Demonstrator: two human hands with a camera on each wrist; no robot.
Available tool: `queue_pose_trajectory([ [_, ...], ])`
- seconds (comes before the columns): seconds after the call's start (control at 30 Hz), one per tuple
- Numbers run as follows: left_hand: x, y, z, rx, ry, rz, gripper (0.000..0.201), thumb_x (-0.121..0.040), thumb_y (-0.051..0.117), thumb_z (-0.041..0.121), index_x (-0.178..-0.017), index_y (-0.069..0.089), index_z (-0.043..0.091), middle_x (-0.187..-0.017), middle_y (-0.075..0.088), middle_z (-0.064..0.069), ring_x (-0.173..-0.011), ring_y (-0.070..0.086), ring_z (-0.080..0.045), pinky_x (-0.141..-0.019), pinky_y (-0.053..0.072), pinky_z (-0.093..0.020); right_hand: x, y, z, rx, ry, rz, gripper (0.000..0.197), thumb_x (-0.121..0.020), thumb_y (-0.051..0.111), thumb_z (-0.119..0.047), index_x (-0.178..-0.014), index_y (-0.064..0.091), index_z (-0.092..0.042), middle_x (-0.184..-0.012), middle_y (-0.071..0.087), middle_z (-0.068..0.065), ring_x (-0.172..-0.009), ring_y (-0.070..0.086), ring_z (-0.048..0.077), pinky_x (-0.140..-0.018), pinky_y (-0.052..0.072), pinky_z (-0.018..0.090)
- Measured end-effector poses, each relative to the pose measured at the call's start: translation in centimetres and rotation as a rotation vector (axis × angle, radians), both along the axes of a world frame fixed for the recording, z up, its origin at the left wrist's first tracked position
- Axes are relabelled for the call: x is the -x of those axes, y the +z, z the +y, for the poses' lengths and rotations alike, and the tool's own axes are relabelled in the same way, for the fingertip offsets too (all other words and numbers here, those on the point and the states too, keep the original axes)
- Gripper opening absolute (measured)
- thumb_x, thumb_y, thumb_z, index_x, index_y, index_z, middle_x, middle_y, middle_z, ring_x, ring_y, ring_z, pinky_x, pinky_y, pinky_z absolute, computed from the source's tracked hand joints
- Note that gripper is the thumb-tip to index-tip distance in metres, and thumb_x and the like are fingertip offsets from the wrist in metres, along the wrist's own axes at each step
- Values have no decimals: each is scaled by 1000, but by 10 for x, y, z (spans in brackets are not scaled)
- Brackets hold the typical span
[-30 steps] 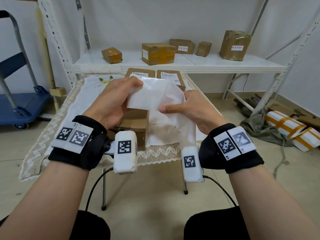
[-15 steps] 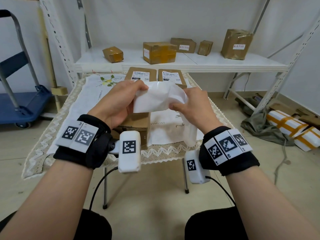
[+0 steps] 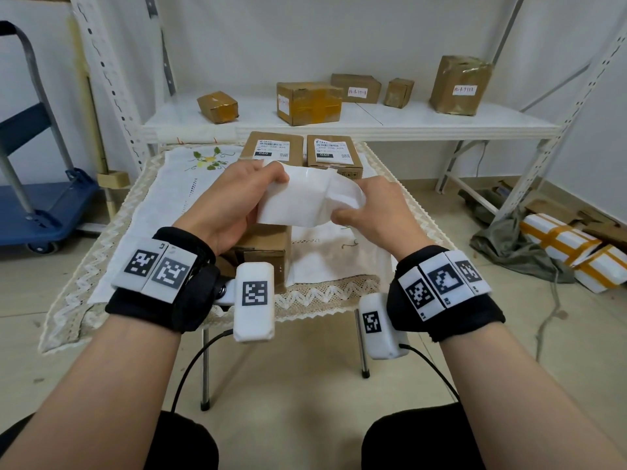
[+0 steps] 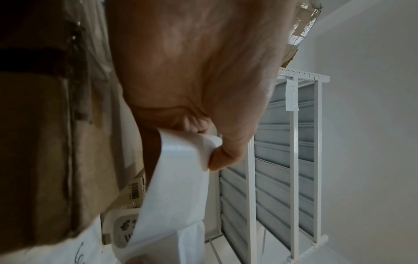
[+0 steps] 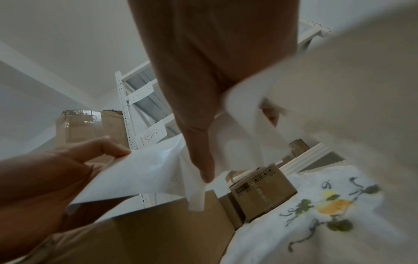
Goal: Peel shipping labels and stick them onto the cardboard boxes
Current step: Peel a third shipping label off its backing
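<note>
Both hands hold a white label sheet (image 3: 305,198) in the air above the table. My left hand (image 3: 244,195) pinches its left edge between thumb and fingers; the left wrist view shows the sheet (image 4: 178,187) curling under the thumb. My right hand (image 3: 366,208) grips the right end, where the paper (image 5: 246,110) folds over the fingers. A plain brown cardboard box (image 3: 268,249) sits on the table right under the hands. Two boxes with printed labels stand at the table's far edge, one on the left (image 3: 273,149) and one on the right (image 3: 332,152).
The small table (image 3: 101,266) wears a white embroidered cloth with lace trim. Behind it a white shelf (image 3: 373,122) carries several taped cardboard boxes. A blue cart (image 3: 37,201) stands at the left; white parcels (image 3: 563,242) and cloth lie on the floor at the right.
My hands have drawn closer together and the sheet is now bunched and curled between them; the strip that hung down from the right hand is gathered up.
</note>
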State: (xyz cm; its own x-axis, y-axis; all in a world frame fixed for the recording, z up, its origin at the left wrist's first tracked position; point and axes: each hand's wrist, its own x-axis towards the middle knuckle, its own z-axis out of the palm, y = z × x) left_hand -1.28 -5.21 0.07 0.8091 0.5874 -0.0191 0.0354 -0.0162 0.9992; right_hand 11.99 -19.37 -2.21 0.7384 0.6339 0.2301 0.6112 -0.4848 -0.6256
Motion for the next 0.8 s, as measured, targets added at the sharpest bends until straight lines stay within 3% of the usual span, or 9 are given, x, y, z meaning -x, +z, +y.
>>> queue_pose_trajectory([
  [0.1, 1, 0, 1, -14, -2, -3, 9, -97, 56, 17, -89, 59, 18, -86, 67, -4, -78, 63, -16, -68, 48, -30, 3, 3, -2, -8, 57, 75, 19, -79, 84, -19, -93, 72, -12, -85, 68, 2, -85, 64, 23, -72, 53, 35],
  [0.23, 1, 0, 2, -14, -21, -17, 13, -95, 54, 13, -85, 59, 18, -91, 65, -9, -83, 60, -21, -72, 45, -32, 6, 5, -5, -133, 134, 209, 16, -80, 87, -24, -86, 73, -18, -85, 72, -1, -76, 66, 13, -66, 52, 26],
  [0.33, 1, 0, 3, -17, -29, -12, 13, -95, 53, 12, -86, 59, 18, -92, 66, -10, -84, 61, -22, -74, 45, -34, 6, 4, -4, -215, 165, 285, 13, -85, 83, -26, -89, 77, -14, -90, 77, 9, -76, 69, 17, -68, 52, 29],
  [0.43, 2, 1, 4, -13, -30, -2, 14, -96, 52, 13, -84, 56, 18, -84, 64, -7, -78, 60, -20, -66, 44, -30, 6, 3, -3, -254, 181, 323, 10, -88, 80, -24, -87, 77, -14, -88, 76, 12, -74, 67, 16, -65, 51, 27],
  [0.6, 3, 1, 4, 13, -38, 6, 5, -96, 53, 16, -91, 55, 17, -86, 61, -7, -74, 59, -20, -62, 45, -29, 2, 1, 0, -268, 153, 358, 15, -91, 77, -17, -101, 78, -6, -96, 77, 16, -79, 68, 22, -73, 54, 33],
  [0.8, 2, 2, 5, 76, 4, -8, 11, -94, 56, 18, -106, 58, 18, -95, 62, -8, -76, 60, -18, -65, 48, -29, 1, 2, -1, -287, 123, 440, 14, -93, 73, -12, -104, 79, -6, -86, 73, 9, -69, 65, 18, -65, 53, 28],
])
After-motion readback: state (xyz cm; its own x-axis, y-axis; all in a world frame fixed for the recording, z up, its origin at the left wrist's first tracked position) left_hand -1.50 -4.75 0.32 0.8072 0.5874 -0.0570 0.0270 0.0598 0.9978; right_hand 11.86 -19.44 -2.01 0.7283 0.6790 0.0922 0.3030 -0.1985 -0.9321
